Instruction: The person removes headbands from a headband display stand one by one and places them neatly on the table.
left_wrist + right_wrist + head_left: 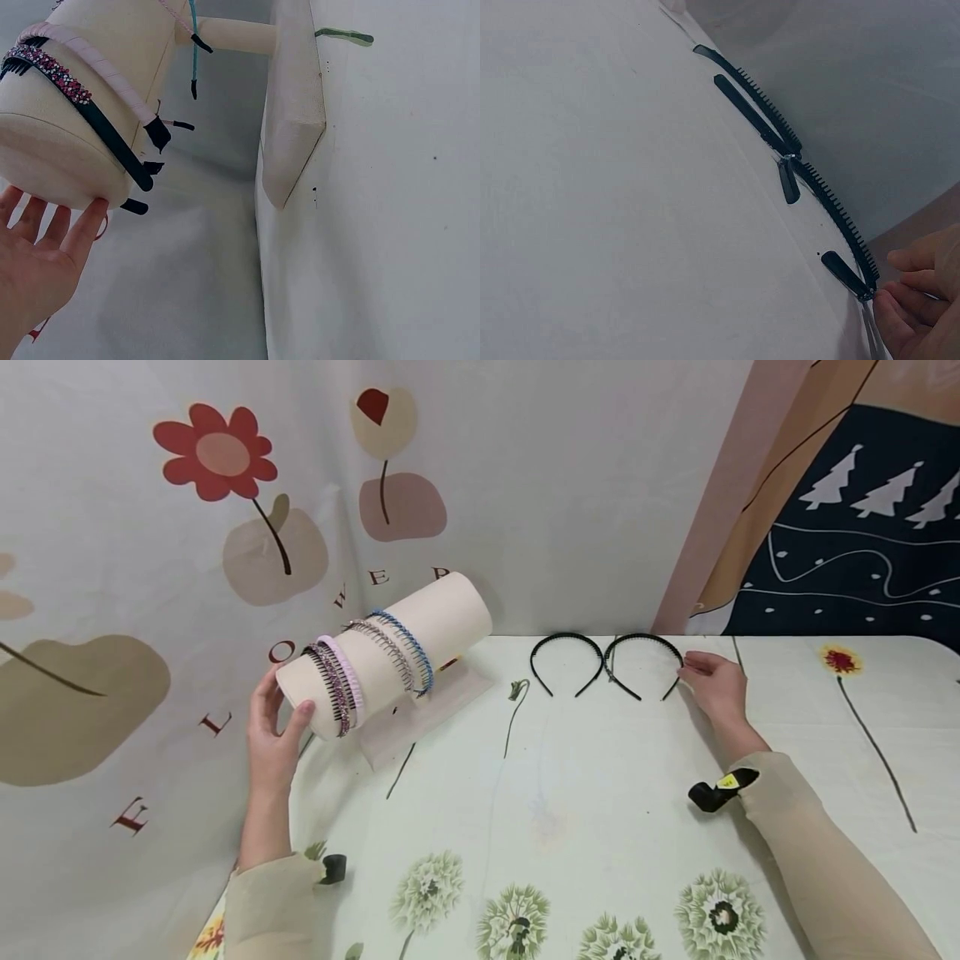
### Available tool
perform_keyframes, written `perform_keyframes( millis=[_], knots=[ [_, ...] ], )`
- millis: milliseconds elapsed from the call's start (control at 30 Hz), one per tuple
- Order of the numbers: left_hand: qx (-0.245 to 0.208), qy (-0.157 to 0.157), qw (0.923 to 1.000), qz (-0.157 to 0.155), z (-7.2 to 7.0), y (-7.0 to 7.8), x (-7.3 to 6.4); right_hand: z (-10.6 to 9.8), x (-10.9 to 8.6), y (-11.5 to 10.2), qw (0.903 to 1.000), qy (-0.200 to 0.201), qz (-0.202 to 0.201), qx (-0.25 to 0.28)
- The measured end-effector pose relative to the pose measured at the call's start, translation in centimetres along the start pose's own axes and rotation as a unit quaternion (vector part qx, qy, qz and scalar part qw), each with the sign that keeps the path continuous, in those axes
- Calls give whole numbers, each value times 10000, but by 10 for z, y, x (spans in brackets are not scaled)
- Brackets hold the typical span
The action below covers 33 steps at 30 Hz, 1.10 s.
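A padded cream headband stand [450, 610], cylindrical, lies across the left half of the table. My left hand [276, 735] holds its near-left end, thumb at the front and fingers round the far side; the left wrist view shows the fingertips on the rim. Several headbands circle the roll: a blue one [408, 647], a beaded one [386, 647], a lilac one [347, 672] and a dark sparkly one [333, 689]. Two black toothed headbands [566, 636] stand side by side at the table's back. My right hand [716, 685] pinches the right-hand black headband [836, 210] at its right side.
A pale base [427, 710] supports the roll on a short post [236, 35]. Behind the table hangs a flower-printed curtain [562, 485], close to the black headbands. The tablecloth [585, 810] bears printed dandelions.
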<state>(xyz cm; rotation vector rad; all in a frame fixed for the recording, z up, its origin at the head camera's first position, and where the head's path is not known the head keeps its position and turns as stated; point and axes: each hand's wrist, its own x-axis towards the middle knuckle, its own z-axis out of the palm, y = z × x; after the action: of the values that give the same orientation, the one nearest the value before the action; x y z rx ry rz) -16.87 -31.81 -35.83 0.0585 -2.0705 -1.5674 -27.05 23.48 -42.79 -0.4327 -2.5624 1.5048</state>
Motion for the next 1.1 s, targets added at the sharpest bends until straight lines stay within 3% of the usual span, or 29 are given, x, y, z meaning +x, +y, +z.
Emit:
perform_keyframes(
  millis=[567,1100],
  knots=[
    [-190,85,9998,29,0,0,0,6,-6,-14,9988,-202,-400,175],
    [-257,72,9996,104,0,-1,1,18,-13,-25,9973,-395,-510,349]
  ],
)
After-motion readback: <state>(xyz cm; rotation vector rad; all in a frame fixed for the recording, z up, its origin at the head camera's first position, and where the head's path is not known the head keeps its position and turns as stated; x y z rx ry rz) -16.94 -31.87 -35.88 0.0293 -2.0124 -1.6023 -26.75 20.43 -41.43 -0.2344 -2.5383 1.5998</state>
